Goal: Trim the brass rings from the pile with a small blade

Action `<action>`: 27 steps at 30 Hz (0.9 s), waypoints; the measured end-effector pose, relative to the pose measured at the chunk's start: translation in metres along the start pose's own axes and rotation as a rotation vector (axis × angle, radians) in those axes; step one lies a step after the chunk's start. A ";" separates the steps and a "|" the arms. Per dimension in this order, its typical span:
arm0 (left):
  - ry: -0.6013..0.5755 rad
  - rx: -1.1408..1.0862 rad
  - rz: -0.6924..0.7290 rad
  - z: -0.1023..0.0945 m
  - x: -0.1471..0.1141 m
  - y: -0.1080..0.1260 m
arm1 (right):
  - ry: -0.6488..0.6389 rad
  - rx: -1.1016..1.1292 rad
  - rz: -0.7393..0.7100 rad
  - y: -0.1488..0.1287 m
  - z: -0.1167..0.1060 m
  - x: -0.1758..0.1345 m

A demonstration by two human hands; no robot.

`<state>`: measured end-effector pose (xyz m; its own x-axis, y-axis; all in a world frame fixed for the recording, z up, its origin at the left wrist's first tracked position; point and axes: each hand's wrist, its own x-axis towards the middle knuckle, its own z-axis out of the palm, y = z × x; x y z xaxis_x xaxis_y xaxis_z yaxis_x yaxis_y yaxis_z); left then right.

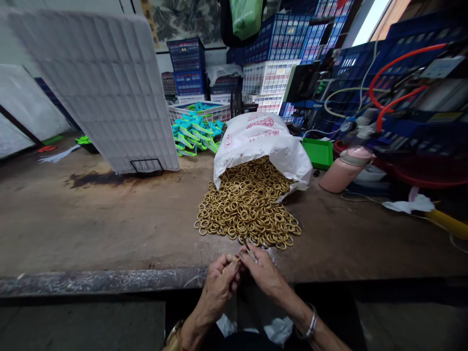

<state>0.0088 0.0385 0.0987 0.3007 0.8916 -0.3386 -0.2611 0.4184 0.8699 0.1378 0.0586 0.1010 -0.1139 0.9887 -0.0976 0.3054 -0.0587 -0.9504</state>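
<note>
My left hand [222, 279] is closed, its thumb and fingers pinching a gold-coloured ring [238, 260], of which only a small bit shows. Against it, my right hand [263, 274] is closed round a slim metal tool [250, 252] with a dark pointed tip; it looks like a small knife, but its full shape is hidden by the fingers. Both hands meet at the table's front edge. Just beyond them lies a heap of gold-coloured rings [248, 209], spilling from the mouth of a white woven sack [256, 139] that rests on its side.
The brown table [153, 234] has a plastic-wrapped front edge. A tall white ribbed panel [109, 92] stands at left. Behind are turquoise and green plastic parts [195, 131] and stacked crates [272, 75]. To the right are a green tray [318, 153] and a pink bottle [345, 168].
</note>
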 end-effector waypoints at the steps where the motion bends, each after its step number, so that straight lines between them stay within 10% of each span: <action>1: 0.006 -0.002 0.001 0.000 0.000 0.000 | 0.017 -0.026 -0.007 0.002 -0.001 0.000; 16: 0.092 0.100 0.121 0.000 0.003 -0.002 | -0.082 -0.767 -0.226 0.017 0.002 -0.014; 27: -0.036 -0.179 -0.042 -0.001 -0.011 0.002 | 0.239 -0.976 0.041 0.034 -0.053 -0.015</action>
<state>0.0042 0.0294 0.1039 0.3464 0.8671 -0.3580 -0.4060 0.4826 0.7761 0.1999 0.0494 0.0853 0.0741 0.9965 0.0387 0.9583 -0.0605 -0.2793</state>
